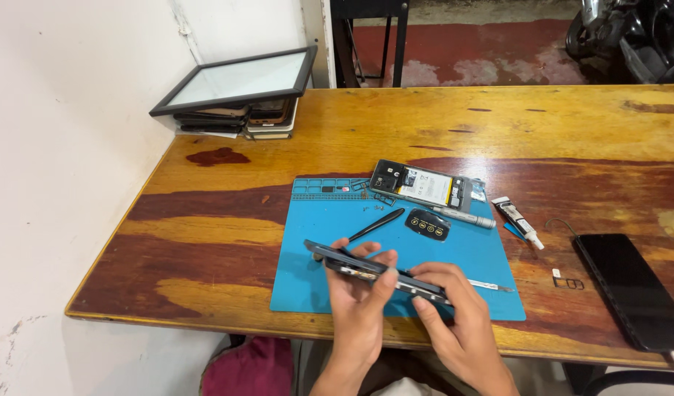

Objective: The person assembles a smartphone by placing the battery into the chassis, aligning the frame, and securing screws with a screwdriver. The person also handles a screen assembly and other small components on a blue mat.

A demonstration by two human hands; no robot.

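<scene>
Two hands are sharing one thin dark phone frame, tilting it on edge just above the blue rubber work mat. That mat is lying on a long glossy wooden counter, streaked yellow and dark red, butting against a white wall on the left. Beyond it, a reddish floor is showing. The left hand is pinching the frame's middle, thumb on top, its grip closing on the edge. The right hand is clasping the frame's right end between thumb and fingers. Sitting at the mat's top left, small moulded compartments are holding what look like tiny parts, too small to tell. An opened phone with its battery exposed is resting at the mat's far edge.
</scene>
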